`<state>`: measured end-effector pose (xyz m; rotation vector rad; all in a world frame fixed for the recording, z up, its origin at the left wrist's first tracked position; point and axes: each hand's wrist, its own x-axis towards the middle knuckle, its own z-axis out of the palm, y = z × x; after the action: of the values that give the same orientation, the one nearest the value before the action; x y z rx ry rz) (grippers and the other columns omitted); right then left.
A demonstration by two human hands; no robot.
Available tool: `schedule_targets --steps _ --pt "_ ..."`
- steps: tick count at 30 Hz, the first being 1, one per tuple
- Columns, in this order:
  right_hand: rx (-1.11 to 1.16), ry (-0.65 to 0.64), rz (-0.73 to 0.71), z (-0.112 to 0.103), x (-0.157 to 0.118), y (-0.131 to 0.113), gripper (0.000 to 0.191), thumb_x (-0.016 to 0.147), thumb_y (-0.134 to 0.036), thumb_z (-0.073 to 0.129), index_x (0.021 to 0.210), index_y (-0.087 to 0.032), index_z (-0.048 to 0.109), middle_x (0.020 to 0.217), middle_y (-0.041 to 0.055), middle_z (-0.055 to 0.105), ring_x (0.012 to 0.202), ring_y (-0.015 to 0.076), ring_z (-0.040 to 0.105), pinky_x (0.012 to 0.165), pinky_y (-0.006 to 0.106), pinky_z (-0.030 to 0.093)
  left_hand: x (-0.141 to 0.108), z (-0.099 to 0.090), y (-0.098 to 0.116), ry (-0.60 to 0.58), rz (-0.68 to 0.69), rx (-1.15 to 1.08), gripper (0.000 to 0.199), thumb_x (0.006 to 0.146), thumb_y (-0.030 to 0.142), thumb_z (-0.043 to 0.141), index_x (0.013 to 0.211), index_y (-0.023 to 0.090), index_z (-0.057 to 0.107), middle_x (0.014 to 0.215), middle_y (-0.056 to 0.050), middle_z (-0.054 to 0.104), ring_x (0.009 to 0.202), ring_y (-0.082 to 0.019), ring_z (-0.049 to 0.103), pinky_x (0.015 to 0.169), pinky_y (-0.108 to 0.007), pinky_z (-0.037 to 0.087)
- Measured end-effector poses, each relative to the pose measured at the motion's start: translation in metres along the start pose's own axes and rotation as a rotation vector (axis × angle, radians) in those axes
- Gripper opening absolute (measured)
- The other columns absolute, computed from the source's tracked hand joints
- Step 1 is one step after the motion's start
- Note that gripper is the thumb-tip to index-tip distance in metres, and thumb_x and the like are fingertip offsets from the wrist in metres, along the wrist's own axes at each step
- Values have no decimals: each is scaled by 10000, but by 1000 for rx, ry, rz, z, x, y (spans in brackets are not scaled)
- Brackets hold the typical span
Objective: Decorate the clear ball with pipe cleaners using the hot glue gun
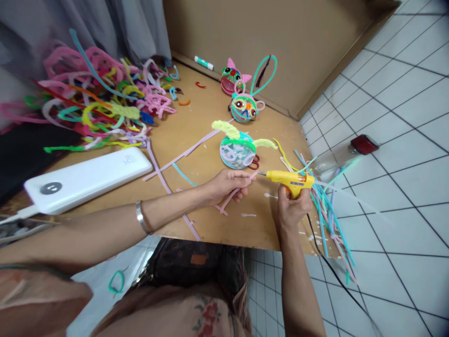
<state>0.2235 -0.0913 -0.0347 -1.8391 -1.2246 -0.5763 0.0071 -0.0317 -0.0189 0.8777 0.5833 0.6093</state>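
My left hand [231, 185] pinches a pink pipe cleaner [229, 201], bent near its lower end. In my right hand [293, 208] is a yellow glue gun [291, 178], its metal nozzle pointing left at the tip of the pink piece, touching or very close to it. Just above my left hand sits a round clear ornament [237, 157] with a teal rim, two pale yellow horn shapes and lilac loops. Red-handled scissors [255, 162] lie partly behind it. Lilac strips [159, 173] lie on the wooden table [196, 135] left of the ornament.
Two decorated balls [242, 108] [232, 80] and a glue stick or marker [204, 63] are at the back. A pipe cleaner pile [101, 98] and white power bank [89, 178] lie left. At right are more strips [326, 210], a bottle [336, 157] and the gun's black cord [324, 257].
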Motion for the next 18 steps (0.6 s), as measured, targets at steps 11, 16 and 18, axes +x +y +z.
schedule_targets --steps 11,16,18 --pt "26 -54 24 2 -3 1 261 783 -402 546 918 -182 582 782 72 610 737 239 601 719 356 476 -2 1 2 4 -20 0 298 799 287 749 1036 125 670 573 47 598 450 -55 501 445 -172 413" --pt "6 -42 -21 4 -3 5 222 782 -388 559 898 -199 574 734 40 591 669 212 563 674 329 455 -2 0 2 -7 -21 25 339 794 321 763 1057 127 673 586 45 601 461 -57 503 459 -178 416" --pt "11 -17 -38 6 -3 6 213 773 -379 561 884 -198 570 714 30 576 644 204 546 658 323 445 -2 0 2 -5 -31 40 344 799 324 760 1067 125 675 588 45 603 461 -57 504 463 -181 418"
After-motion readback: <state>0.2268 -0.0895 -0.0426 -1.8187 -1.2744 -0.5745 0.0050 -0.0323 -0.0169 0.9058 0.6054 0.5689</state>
